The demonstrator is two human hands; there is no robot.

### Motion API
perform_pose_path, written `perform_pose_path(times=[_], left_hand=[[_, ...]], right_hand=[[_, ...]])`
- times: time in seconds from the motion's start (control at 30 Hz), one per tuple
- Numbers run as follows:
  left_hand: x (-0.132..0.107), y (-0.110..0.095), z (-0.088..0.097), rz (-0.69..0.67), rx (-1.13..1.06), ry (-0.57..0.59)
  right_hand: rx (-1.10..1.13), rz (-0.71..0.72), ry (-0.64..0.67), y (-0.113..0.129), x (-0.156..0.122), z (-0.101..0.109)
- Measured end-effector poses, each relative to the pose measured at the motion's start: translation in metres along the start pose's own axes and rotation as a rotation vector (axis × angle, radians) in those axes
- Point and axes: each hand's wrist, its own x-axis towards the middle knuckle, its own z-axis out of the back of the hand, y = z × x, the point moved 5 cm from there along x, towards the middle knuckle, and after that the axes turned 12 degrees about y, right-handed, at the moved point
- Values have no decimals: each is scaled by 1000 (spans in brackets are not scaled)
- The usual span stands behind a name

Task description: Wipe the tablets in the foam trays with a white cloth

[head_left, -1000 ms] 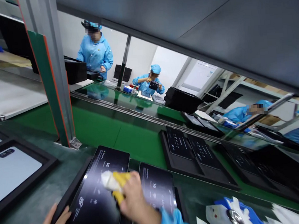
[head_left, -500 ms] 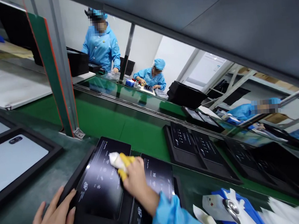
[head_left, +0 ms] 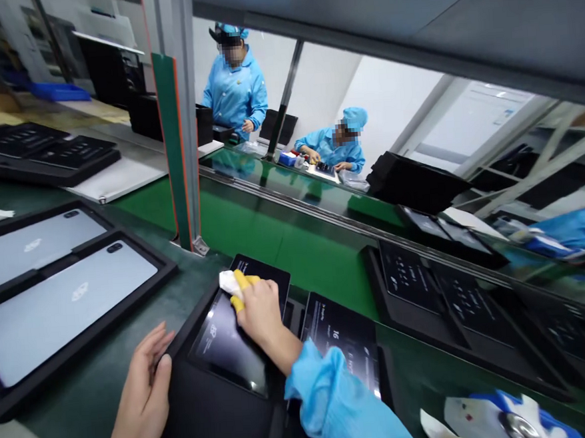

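Note:
A tablet [head_left: 231, 347] with a glossy dark face lies in a black foam tray [head_left: 185, 406] before me. My right hand [head_left: 262, 314], with yellow covers on some fingertips, grips a white wiping cloth [head_left: 229, 283] against the upper part of that face. Part of the screen is hidden under the hand. My left hand [head_left: 144, 396] rests at the tray's left edge, fingers stretched out and thumb apart, holding nothing. Beside the first, a second dark tablet [head_left: 341, 339] sits in the same tray, partly covered by my blue sleeve.
Left, a black tray [head_left: 168, 268] holds two silver tablets. More tablets in a tray [head_left: 415, 324] stand at right. A metal-topped dispenser bottle [head_left: 520, 426] is at lower right. A metal post [head_left: 182, 153] rises behind the bench; co-workers in blue sit and stand beyond the green conveyor [head_left: 274, 240].
My view has swung left, bringing more of the silver tablets in. The right hand has moved the cloth over the tablet. My left hand has turned more upright at the tray's edge.

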Motion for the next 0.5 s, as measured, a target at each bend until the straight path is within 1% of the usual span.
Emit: perform_pose_path(times=[0.03, 0.07, 0.1, 0.2, 0.23, 0.27, 0.3, 0.33, 0.37, 0.43, 0.5], left_hand=[[-1, -2, 1, 7, -15, -14], [-1, -3, 2, 10, -22, -27], [-2, -4, 3, 15, -35, -39], [-4, -1, 7, 30, -69, -65], [-5, 3, 9, 33, -77, -67], [-5, 8, 10, 31, -79, -59], [-5, 14, 11, 19, -67, -46], [-3, 20, 10, -1, -31, -17], [-2, 27, 8, -31, 32, 20], [2, 37, -1, -117, 279, 105], [4, 41, -13, -242, 570, 125]], right_hand=[[-10, -29, 9, 1, 5, -2], [-14, -17, 16, 7, 2, -10], [-13, 34, 22, 16, -8, -20], [21, 306, 39, 52, -58, -56], [44, 381, 32, 59, -72, -64], [71, 425, 16, 63, -80, -67], [94, 427, -9, 61, -80, -67], [111, 389, -37, 55, -74, -63], [120, 322, -60, 45, -62, -55], [111, 168, -67, 18, -29, -36], [71, 41, -27, -14, 1, -15]])
